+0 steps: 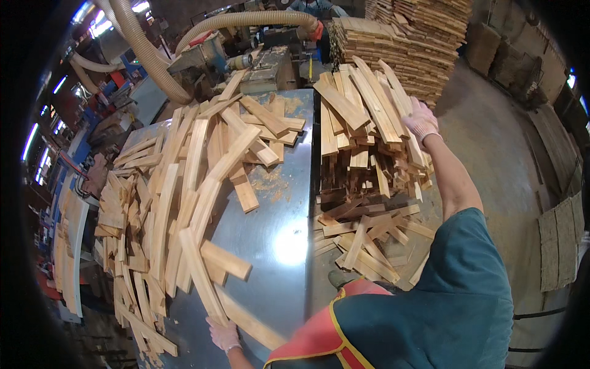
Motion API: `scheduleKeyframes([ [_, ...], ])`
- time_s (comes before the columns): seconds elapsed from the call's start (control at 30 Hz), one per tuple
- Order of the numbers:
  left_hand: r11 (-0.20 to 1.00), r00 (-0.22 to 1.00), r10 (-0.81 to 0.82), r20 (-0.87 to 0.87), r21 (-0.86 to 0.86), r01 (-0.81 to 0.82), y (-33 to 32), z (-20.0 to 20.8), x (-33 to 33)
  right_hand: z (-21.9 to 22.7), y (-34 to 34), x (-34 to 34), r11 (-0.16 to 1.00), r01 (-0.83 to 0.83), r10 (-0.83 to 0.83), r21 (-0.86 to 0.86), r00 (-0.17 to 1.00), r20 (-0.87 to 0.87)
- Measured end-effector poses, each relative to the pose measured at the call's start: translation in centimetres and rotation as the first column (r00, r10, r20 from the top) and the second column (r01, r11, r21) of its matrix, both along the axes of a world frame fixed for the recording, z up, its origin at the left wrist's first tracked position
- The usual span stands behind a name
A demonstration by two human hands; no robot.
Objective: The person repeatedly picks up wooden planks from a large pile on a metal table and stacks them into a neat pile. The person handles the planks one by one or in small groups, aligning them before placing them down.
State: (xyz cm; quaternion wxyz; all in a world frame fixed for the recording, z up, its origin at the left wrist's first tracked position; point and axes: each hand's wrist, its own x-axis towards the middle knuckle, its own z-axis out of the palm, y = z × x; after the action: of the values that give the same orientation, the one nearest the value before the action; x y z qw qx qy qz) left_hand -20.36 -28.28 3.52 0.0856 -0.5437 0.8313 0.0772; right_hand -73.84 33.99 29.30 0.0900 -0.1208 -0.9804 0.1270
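Two gloved hands, set wide apart. Left hand [224, 334]: clamped on the near end of a long pale slat [203, 277], likely because that end lies closest to the body; far end resting among other slats, so part of the weight probably borne there. Right hand [421, 120]: laid over the right edge of a slat stack [362, 117], perhaps for steadying; underside hidden, so cannot tell whether closed on an outer slat [393, 80].

Left: one jumbled slat heap [166, 209] on a sheet-metal table [270, 234], crossed at many angles, apparently unsorted. Right of table: same stack, top slats mostly running near to far, seemingly for compactness. Below: loose short slats [356, 242]. Far: one ribbed hose [246, 20], presumably for dust; sawdust [270, 184] on tabletop. Far right: one tall board stack [399, 49], layered flat, probably for stability.
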Motion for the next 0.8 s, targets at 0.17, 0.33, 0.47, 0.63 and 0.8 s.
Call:
scheduleKeyframes([
  [0.17,0.839,0.881,0.360,-0.307,0.519,-0.162,5.7,4.5,-1.0,-8.0,-12.2,-0.7,0.380,-0.556,0.492,-0.740,0.799,-0.347],
  [0.33,0.438,0.302,0.834,-0.462,0.887,0.148,8.5,5.6,3.5,0.5,-22.4,6.9,-0.150,-0.775,0.743,-0.614,0.322,-0.587],
  [0.47,0.499,0.137,0.852,-0.505,0.863,0.077,12.8,6.6,8.1,10.1,-28.0,13.5,-0.495,-0.849,0.575,-0.186,-0.159,-0.802],
  [0.63,0.482,0.128,0.876,-0.465,0.857,-0.181,17.8,10.5,12.6,15.9,-35.2,19.0,-0.464,-0.886,0.601,-0.007,-0.309,-0.738],
  [0.8,0.854,0.481,0.520,-0.706,0.422,-0.304,22.1,-2.3,33.2,20.3,-40.9,21.3,-0.346,-0.938,0.648,-0.020,-0.223,-0.728],
])
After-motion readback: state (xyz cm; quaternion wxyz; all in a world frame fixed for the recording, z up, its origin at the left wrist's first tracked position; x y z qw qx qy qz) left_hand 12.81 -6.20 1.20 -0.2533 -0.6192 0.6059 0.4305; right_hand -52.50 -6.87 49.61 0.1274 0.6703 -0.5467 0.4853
